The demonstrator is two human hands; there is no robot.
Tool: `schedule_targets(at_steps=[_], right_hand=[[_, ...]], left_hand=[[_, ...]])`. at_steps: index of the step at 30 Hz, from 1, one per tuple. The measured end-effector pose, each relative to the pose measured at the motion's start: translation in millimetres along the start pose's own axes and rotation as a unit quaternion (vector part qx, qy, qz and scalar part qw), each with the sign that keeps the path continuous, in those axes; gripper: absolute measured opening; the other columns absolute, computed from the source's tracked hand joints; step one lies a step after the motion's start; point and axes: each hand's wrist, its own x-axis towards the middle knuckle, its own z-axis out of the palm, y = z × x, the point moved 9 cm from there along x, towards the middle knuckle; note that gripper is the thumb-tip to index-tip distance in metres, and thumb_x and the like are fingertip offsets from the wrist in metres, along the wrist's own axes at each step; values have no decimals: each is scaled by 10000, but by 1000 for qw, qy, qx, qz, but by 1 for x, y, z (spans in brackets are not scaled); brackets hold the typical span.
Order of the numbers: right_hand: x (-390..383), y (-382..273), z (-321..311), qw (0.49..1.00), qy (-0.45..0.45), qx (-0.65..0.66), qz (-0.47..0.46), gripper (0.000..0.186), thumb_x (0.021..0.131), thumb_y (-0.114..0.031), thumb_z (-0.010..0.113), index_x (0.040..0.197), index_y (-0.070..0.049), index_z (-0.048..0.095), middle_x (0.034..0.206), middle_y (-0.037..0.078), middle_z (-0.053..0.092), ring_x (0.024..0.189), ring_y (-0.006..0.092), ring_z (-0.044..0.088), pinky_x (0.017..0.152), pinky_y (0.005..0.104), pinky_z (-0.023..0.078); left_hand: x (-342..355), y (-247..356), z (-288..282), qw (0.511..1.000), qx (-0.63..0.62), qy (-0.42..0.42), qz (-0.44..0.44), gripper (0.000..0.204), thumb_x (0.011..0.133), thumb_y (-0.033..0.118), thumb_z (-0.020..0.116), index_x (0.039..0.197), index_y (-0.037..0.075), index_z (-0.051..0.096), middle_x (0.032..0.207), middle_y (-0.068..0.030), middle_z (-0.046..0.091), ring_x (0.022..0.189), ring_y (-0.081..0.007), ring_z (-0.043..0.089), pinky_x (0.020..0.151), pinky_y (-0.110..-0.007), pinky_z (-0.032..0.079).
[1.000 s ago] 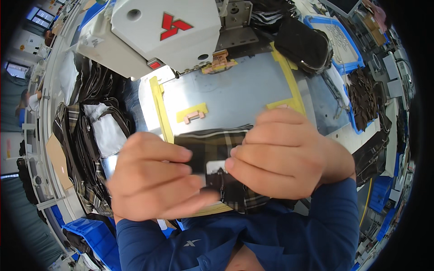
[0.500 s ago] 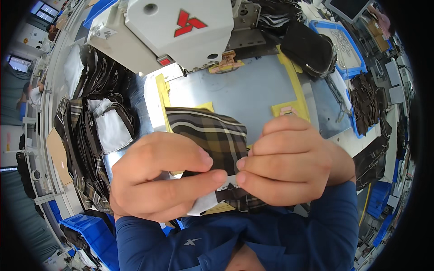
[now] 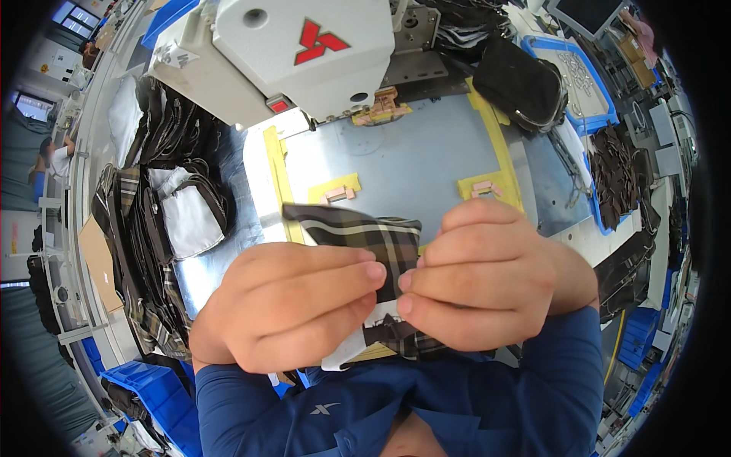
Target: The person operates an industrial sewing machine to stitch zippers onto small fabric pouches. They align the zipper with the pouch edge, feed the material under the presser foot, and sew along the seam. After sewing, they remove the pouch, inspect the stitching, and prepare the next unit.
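Between my hands is a dark plaid fabric piece point(image 3: 364, 232) with olive and white stripes, held up over the near side of the work plate. My left hand point(image 3: 293, 301) is closed on its left side, thumb and fingertips pinched together. My right hand point(image 3: 487, 278) pinches the right side with curled fingers. Below the fingertips a pale lining point(image 3: 346, 350) hangs, along with a small dark strip point(image 3: 387, 329) at the centre. What lies right between the fingertips is hidden.
A white sewing machine head point(image 3: 304, 61) stands over the metal plate point(image 3: 411, 160), which has yellow tape edges. Stacked dark bags point(image 3: 186, 209) lie left. Right are a black pouch point(image 3: 521, 84), a blue tray point(image 3: 575, 76) and dark strips point(image 3: 613, 175). A blue bin point(image 3: 156, 400) sits lower left.
My left hand has moved slightly down and right, its fingers closing together. The fabric's upper left part has dropped toward me, uncovering the left taped block. My right hand stays nearly still.
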Motion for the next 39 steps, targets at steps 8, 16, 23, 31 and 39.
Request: schedule_targets(at_steps=[8,16,23,31,39], right_hand=[[1,7,-11,999,7,-15,28,92,860,-78,800,947,-70,770,956,54,765,837,201,667,695,340,523],[-1,6,-7,1000,8,-17,19,123,843,-77,800,961,-57,770,939,64,760,818,212,686,683,345,531],[-6,13,-1,999,26,33,33,132,818,-59,783,928,-2,738,849,99,676,691,215,661,580,326,546],[-15,25,7,995,16,72,71,216,812,-92,788,989,24,748,883,115,691,652,228,678,576,330,559],[-7,22,6,997,5,72,37,214,821,-102,790,1001,5,746,904,92,708,722,230,700,623,351,568]], left_hand=[[2,-19,6,978,-203,-41,21,551,931,501,819,1154,-3,816,1077,-195,713,950,-385,758,783,-425,645],[-20,-18,17,996,-62,35,55,266,834,151,869,1056,15,815,1033,-117,689,955,-339,745,747,-396,598],[-14,-27,16,998,-53,24,39,251,779,40,847,1029,35,817,967,-81,721,920,-282,755,683,-358,521],[-12,-45,28,981,-181,23,-61,197,778,-41,747,957,32,788,927,-104,753,835,-302,760,759,-407,539],[-14,-41,27,989,-142,34,-8,273,755,21,883,1022,33,829,974,-92,759,826,-259,731,684,-360,483]])
